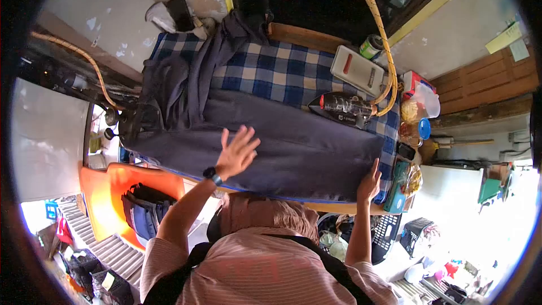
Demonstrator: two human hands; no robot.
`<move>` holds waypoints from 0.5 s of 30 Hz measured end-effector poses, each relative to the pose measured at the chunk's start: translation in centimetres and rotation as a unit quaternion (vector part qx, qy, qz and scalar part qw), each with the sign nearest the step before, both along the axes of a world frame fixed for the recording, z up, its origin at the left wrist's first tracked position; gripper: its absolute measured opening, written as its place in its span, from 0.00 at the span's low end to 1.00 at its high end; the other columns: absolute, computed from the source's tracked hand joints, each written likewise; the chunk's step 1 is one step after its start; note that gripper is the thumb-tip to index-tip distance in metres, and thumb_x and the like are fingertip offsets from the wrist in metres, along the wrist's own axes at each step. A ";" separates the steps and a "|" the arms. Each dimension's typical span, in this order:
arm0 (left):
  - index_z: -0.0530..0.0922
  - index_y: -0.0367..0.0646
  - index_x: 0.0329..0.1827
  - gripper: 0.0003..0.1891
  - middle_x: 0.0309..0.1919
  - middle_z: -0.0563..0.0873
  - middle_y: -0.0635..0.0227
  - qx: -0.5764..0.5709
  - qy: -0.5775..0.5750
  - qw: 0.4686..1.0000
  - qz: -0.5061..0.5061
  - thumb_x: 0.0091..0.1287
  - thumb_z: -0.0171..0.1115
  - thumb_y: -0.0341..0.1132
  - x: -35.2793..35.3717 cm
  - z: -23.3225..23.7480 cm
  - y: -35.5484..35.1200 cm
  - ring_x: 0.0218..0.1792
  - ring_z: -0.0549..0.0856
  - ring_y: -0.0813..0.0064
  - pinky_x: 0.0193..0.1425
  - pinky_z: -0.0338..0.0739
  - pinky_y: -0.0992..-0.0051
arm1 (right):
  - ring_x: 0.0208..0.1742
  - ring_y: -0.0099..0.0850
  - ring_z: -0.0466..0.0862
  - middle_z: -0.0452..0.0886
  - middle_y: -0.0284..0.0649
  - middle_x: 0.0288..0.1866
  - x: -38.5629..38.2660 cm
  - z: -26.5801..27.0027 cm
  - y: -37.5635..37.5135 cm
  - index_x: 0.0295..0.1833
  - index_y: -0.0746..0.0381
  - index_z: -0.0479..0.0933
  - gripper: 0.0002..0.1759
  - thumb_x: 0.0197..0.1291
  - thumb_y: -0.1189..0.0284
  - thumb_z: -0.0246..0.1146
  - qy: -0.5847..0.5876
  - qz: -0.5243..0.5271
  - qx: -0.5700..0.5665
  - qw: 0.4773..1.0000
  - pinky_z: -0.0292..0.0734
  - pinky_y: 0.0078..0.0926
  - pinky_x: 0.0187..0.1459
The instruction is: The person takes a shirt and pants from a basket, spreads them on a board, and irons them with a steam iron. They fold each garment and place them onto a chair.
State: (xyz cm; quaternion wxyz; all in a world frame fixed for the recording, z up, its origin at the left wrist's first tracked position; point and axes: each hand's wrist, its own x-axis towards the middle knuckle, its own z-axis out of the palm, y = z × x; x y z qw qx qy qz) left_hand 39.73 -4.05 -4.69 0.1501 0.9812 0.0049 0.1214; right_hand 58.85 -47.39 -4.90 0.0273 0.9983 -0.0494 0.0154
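Dark grey trousers point(293, 147) lie stretched lengthwise over a blue-and-white checked cloth point(265, 65), their upper part bunched at the left. My left hand point(237, 153), fingers spread, is over the middle of the trouser leg. At the right end, my right hand point(370, 183) has its fingers round the hem edge. Beyond the leg, a black clothes iron point(343, 107) with a yellow cord rests on its side of the cloth, near the white rectangular tray point(357, 70).
A green can point(371, 47) stands behind the tray. Along the right edge are a blue-lidded jar point(423, 129) and a teal box point(398, 183). An orange chair point(107, 197) holding folded dark clothes point(148, 206) stands at the left. Yellow cord hangs from above.
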 end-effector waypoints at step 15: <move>0.59 0.46 0.74 0.34 0.74 0.55 0.48 0.011 0.056 0.952 0.301 0.70 0.47 0.56 -4.9 -0.3 3.3 0.75 0.54 0.48 0.74 0.40 0.40 | 0.35 0.42 0.76 0.74 0.43 0.34 2.0 8.9 30.4 0.51 0.60 0.78 0.13 0.59 0.76 0.61 -0.180 0.548 0.327 0.748 0.75 0.38 0.36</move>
